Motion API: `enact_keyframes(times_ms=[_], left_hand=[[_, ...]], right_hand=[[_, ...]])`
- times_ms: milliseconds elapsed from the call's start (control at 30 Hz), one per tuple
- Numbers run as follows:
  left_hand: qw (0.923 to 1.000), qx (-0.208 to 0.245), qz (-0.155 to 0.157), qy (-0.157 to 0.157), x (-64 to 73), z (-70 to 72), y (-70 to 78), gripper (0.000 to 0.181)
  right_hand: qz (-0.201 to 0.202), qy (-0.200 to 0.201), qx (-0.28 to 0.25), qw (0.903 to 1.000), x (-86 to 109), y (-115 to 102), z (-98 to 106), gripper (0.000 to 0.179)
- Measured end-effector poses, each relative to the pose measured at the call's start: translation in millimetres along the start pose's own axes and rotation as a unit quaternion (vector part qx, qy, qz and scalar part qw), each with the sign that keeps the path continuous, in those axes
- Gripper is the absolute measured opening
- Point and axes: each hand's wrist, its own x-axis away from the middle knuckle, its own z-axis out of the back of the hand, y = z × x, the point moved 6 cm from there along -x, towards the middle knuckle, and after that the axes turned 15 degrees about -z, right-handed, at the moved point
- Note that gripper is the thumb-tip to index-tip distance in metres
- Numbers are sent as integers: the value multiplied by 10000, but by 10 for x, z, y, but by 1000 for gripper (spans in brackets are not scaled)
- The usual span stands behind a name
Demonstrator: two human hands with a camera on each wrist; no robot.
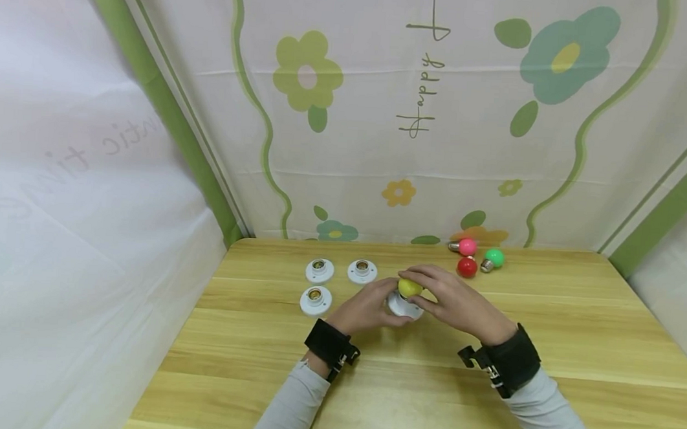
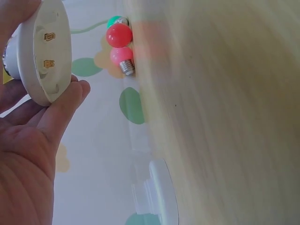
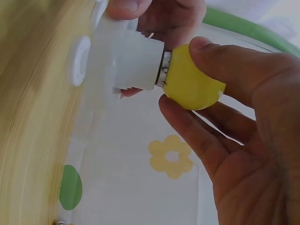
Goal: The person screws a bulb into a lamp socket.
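My left hand (image 1: 368, 306) grips a round white lamp holder (image 1: 404, 306) by its rim, raised off the table. Two brass contacts show on the underside of that lamp holder (image 2: 52, 51) in the left wrist view. With thumb and fingers, my right hand (image 1: 455, 299) pinches a yellow light bulb (image 3: 192, 82). The bulb's metal base sits in the mouth of the lamp holder (image 3: 140, 61), with a narrow band of the metal showing. From above, the yellow bulb (image 1: 409, 287) is partly covered by the right fingers.
Three more white lamp holders, one at the back left (image 1: 319, 271), one beside it (image 1: 362, 272) and one in front (image 1: 315, 300), stand on the wooden table (image 1: 404, 399). At the back right lie a pink bulb (image 1: 467, 247), a red bulb (image 1: 466, 267) and a green bulb (image 1: 495, 257).
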Motion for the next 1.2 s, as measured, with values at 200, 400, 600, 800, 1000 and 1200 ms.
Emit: enact_keyframes(times_ms=[200,400,600,800,1000,1200], left_hand=[[10000,-39,24,66,-3,10,24,69],[9991,-343,-73,238,-9,-2,46,71],[9977,-489,-229,404,-22,-24,60,68],[9968,-580,-292,470,-23,-36,62,67],[9965,-616,-279,483,-25,-63,50,67],[9973,-500,-179,502,-27,-80,33,67]], right_hand=[[73,189,59,9998,-12,0,-6,49],[149,392,135,9990,-5,5,4,48],[69,491,165,9986,-3,27,6,48],[-99,503,161,9986,-11,42,-14,46],[-235,490,144,9984,-11,58,-24,45],[-212,519,93,9984,-12,74,-20,47]])
